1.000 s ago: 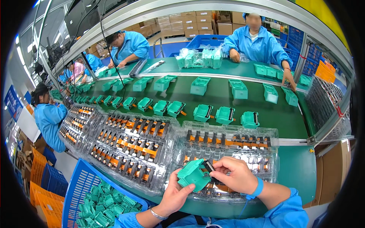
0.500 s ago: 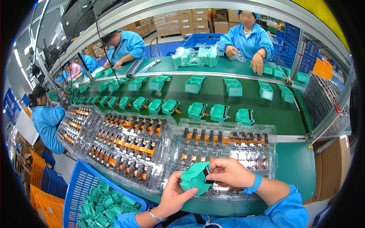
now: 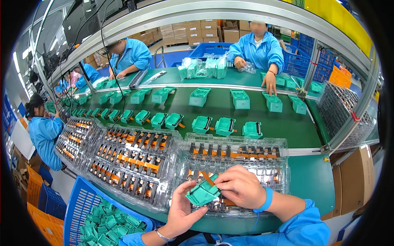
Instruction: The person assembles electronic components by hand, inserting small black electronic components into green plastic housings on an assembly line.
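Note:
A green plastic housing (image 3: 201, 194) is held tilted in my left hand (image 3: 183, 210), its thumb below and fingers behind. An orange ribbon cable (image 3: 207, 178) sticks up from the housing's upper edge. My right hand (image 3: 242, 187) pinches at the housing's right end, beside the cable; its fingertips hide the part they grip. Under both hands lies a clear plastic tray (image 3: 262, 164) with rows of black parts and orange ribbon cables.
More clear trays (image 3: 127, 158) lie to the left. A blue basket (image 3: 76, 205) of green housings stands at lower left. Beyond, a green conveyor belt (image 3: 164, 107) carries rows of housings. A metal frame (image 3: 205, 15) spans overhead. Co-workers (image 3: 258, 49) work across the belt and at left.
The housing has been turned and tilted in my hands, and the orange cable now shows above it. My view has shifted slightly. Across the belt, a co-worker's hand has moved onto a housing.

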`<action>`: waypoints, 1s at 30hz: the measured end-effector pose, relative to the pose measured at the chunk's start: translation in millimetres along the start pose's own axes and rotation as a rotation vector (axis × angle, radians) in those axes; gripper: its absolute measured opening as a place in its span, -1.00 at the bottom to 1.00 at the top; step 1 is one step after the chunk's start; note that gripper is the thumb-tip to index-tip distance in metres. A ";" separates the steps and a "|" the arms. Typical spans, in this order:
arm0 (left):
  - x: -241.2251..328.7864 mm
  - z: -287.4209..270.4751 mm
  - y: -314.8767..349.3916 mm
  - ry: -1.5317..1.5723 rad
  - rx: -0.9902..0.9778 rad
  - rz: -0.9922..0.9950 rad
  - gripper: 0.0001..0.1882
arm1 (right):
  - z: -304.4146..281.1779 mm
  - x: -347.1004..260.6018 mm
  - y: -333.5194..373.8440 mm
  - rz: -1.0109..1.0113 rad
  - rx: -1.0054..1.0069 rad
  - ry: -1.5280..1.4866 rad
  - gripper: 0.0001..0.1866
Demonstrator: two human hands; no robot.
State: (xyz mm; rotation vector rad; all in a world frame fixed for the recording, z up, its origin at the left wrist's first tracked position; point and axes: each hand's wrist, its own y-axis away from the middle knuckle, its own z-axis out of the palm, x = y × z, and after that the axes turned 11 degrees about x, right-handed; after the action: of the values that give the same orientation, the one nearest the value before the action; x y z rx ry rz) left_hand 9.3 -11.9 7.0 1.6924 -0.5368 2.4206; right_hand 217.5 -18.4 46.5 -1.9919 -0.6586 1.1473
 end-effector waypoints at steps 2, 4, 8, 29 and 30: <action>0.4 1.1 -0.7 0.006 -0.006 0.003 -0.27 | -7.9 0.8 -0.7 -0.240 0.015 0.129 -0.69; -3.8 -2.1 2.3 0.009 -0.030 -0.027 -0.28 | -15.0 0.7 -2.2 -0.326 0.007 0.154 -0.68; -5.1 0.0 1.8 0.051 -0.046 -0.061 -0.33 | -40.6 -7.5 -15.6 -0.526 -0.061 0.244 -0.74; -22.7 -3.2 0.7 -0.096 0.166 -0.083 -0.68 | -185.7 250.4 48.1 1.400 0.495 0.187 -0.73; -26.5 -6.4 -1.3 -0.078 0.109 -0.060 -0.66 | -189.1 252.9 49.7 1.402 0.481 0.182 -0.73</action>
State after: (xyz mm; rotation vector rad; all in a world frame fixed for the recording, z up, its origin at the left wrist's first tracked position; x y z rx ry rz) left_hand 13.6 -6.0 -19.4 1.8244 -0.3633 2.3908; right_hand 506.2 70.8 -57.8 -1.9518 1.2304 1.5679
